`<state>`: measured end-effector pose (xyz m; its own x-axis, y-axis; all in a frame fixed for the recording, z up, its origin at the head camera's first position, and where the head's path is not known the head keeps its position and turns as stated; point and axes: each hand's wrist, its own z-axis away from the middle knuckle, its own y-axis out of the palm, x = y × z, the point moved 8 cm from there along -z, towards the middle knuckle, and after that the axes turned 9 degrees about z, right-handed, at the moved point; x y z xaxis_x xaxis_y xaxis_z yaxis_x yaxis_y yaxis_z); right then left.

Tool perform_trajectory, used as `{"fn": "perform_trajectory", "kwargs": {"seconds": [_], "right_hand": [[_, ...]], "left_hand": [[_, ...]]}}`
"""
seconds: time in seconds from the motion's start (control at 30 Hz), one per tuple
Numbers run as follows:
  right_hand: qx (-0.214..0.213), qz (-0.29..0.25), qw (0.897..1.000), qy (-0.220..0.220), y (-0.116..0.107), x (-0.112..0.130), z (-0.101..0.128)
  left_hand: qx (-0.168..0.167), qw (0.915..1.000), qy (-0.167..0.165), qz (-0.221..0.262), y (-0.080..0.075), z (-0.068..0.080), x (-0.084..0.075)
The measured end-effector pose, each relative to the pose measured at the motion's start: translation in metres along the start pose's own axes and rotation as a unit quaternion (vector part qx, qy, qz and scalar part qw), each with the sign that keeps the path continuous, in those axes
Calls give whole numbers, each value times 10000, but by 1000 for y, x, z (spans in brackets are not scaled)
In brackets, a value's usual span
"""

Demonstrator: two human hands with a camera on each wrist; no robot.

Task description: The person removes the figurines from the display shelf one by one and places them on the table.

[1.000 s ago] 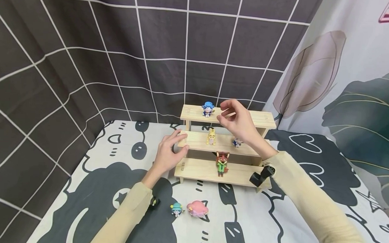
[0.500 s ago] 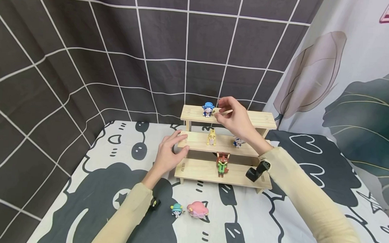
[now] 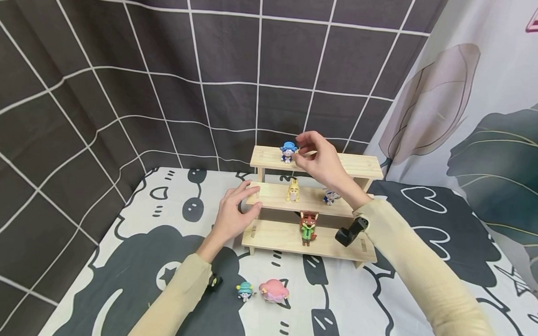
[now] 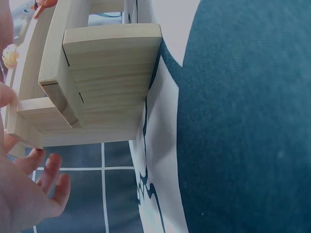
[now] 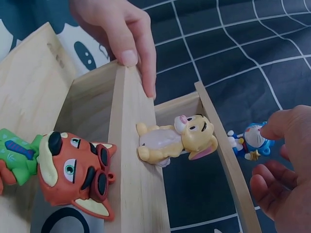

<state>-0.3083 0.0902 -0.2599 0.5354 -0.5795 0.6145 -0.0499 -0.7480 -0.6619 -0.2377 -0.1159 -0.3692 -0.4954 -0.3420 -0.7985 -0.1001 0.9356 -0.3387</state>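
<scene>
From the head view, my right hand is up at the top tier of the pale, unfinished wooden stepped shelf, fingers curled with thumb and forefinger closing on the little blue figurine that stands on that top plank; whether I actually pinch it I cannot tell from here. My left hand clasps the left end of the middle plank, fingers on top and thumb below. On that middle step stand a glossy yellow rabbit figurine and a small blue-and-white figurine; a smooth orange fox figurine in green stands on the bottom step. The shelf sits on a counter covered by a black-and-white cartoon cloth, where a round pink figurine and a tiny teal-capped figurine lie near my left sleeve.

The left wrist view shows the shelf's end grain and square-cut side board, straight-grained and matte, with my fingertips beside its edge.

In the right wrist view, my right fingertip touches the blue figurine's head, the other fingers loosely curled just beside it. The rabbit and fox show shiny moulded plastic.
</scene>
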Motion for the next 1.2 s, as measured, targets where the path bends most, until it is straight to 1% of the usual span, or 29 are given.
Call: {"fn": "perform_trajectory", "kwargs": {"seconds": [0.27, 0.43, 0.63, 1.2], "right_hand": [[99, 11, 9999, 112, 4, 0, -3], [104, 25, 9999, 77, 6, -1, -4], [107, 37, 9999, 6, 9, 1, -7], [147, 127, 9998, 30, 15, 0, -10]], "left_hand": [[5, 10000, 55, 8, 0, -1, 0], [10, 10000, 61, -17, 0, -1, 2], [5, 10000, 90, 7, 1, -1, 1], [-23, 9999, 122, -25, 0, -1, 2]]}}
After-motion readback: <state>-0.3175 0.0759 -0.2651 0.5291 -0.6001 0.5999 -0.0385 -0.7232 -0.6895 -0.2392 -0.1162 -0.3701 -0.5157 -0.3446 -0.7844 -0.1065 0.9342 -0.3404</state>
